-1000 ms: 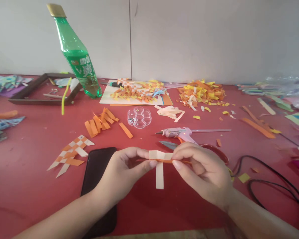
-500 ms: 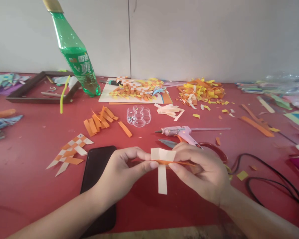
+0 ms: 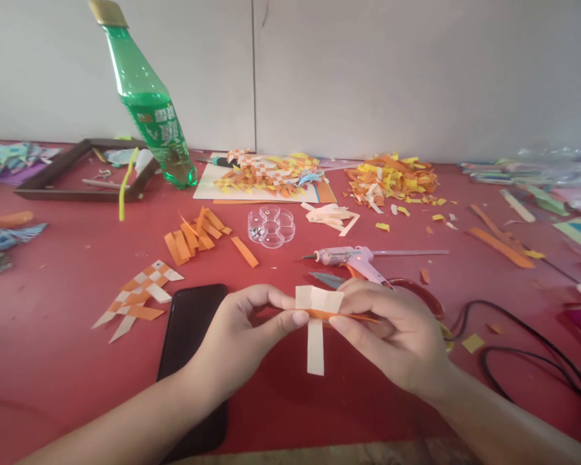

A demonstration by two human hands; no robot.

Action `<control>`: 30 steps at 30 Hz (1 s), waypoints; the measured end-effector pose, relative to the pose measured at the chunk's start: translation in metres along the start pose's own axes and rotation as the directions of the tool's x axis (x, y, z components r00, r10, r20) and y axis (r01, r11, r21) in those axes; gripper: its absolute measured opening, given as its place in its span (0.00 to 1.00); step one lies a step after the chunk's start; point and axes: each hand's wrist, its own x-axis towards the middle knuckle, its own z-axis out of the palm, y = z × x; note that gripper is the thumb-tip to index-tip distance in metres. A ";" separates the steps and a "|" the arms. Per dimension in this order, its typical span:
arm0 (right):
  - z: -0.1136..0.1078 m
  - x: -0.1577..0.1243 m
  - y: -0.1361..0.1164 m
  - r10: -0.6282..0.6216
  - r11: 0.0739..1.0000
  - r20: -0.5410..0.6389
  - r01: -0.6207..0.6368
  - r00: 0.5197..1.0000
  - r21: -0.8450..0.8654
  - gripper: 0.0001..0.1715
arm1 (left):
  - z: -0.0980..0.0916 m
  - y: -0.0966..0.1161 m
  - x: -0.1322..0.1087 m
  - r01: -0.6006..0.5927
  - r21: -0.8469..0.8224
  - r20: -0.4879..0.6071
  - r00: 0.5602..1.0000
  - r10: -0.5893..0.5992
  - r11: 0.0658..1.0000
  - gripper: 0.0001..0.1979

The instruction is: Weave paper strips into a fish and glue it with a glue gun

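Observation:
My left hand (image 3: 244, 332) and my right hand (image 3: 392, 329) pinch a small piece of interlaced paper strips (image 3: 316, 310) between them, just above the red table (image 3: 68, 271). Cream strips cross an orange strip; one cream strip hangs down. Both hands are closed on it, thumb and fingers at either end. A finished orange-and-white woven fish (image 3: 138, 298) lies to the left. A black phone (image 3: 188, 342) lies under my left wrist. A pile of cut orange strips (image 3: 196, 236) is farther back.
A pink glue gun (image 3: 353, 258) and red-handled scissors (image 3: 407, 290) lie behind my right hand, a black cable (image 3: 527, 361) to the right. A clear flower-shaped bead box (image 3: 271, 227), a green bottle (image 3: 150, 110), a wooden frame (image 3: 62, 177) and paper scrap heaps (image 3: 392, 177) stand farther back.
The woven piece has risen slightly and shifted a little right in my hands; the cream top strip now shows more. The hands have barely moved.

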 end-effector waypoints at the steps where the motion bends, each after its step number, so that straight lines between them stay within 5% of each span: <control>1: 0.000 0.000 0.000 0.001 1.000 -0.001 -0.001 1.000 -0.003 0.07 | 0.000 0.000 0.000 0.003 0.018 -0.007 1.000 -0.003 1.000 0.12; 12: 0.000 -0.002 0.003 0.007 1.000 -0.005 -0.007 1.000 -0.002 0.08 | -0.001 -0.001 0.001 -0.010 0.004 0.016 1.000 0.010 1.000 0.10; 18: 0.003 -0.005 0.007 0.041 0.999 0.009 -0.041 0.999 0.036 0.07 | 0.002 0.000 0.000 0.042 -0.141 0.194 0.981 -0.014 0.989 0.08; 30: 0.007 -0.012 0.010 0.104 0.990 0.114 -0.114 0.988 0.086 0.05 | 0.000 0.003 -0.003 -0.115 0.238 0.204 0.977 0.066 0.964 0.09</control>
